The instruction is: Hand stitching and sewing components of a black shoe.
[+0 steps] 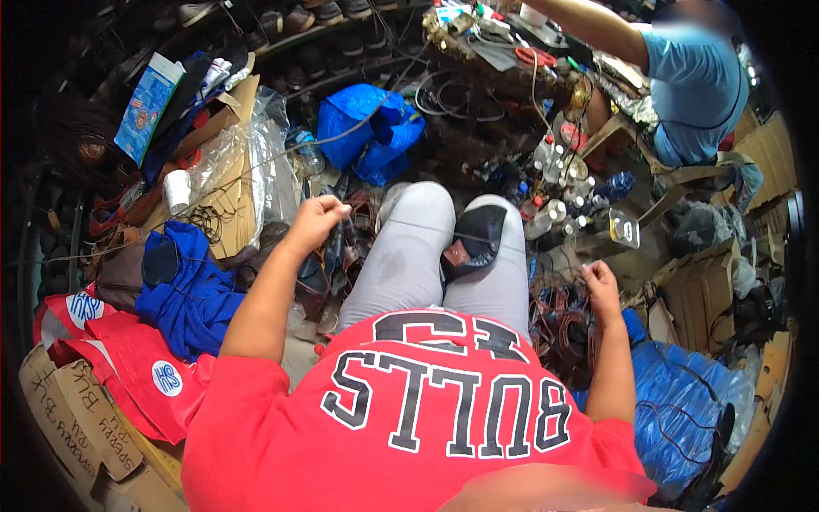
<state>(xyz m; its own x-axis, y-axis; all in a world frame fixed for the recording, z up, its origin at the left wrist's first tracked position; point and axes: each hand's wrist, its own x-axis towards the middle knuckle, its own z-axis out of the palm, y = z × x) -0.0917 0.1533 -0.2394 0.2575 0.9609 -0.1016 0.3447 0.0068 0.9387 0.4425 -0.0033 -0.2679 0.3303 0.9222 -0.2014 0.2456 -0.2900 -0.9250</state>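
- Left hand raised off the left knee, fingers curled in and tips pinched narrow
- Right hand lower, out past the right thigh, also pinched narrow at the tips
- What either hand grips is too fine to tell; a thin thread crosses the knees in the space between them
- Black shoe between the knees, leaning on the right one, a brown patch showing on it; neither hand touches it
- Grey trousers under the thread, red shirt nearest the camera
- Bottles grouped just beyond the right knee
- Blue bag beyond the left knee
- White cup to the left, beside cardboard
- Blue cloth left of the left forearm, next to red bags
- Blue bundle right of the right forearm
- Another person in a blue shirt at upper right, one arm stretched leftward
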